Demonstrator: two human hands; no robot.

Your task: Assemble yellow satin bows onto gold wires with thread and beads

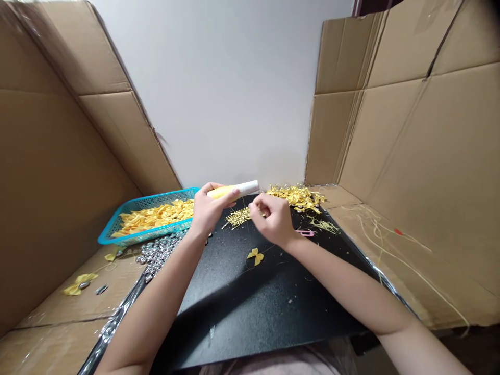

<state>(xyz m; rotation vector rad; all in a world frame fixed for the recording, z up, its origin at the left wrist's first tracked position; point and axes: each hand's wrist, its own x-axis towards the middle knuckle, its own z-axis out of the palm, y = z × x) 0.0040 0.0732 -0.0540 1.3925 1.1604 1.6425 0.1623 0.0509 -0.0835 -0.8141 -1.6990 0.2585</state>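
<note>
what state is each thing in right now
Left grip: closed around yellow-and-white tube
Right grip: fingers curled, contents unclear
Blue basket: upright, holding yellow pieces
Silver pieces: heaped beside basket
Gold strands: loosely bunched
Yellow pile: loosely heaped
Yellow bow: alone on black table
Pink tool: partly hidden

A black tabletop (250, 312) carries the lot. Near its middle lies a yellow bow (257, 257); toward twelve, a sheaf of thin gold strips (237, 217). At one sits a heap of yellow bows (299, 198), with pale clippings (325, 225) at two — a pink-handled item (307, 233) beside them. Silvery beads (161, 253) crowd the edge toward ten.
</note>
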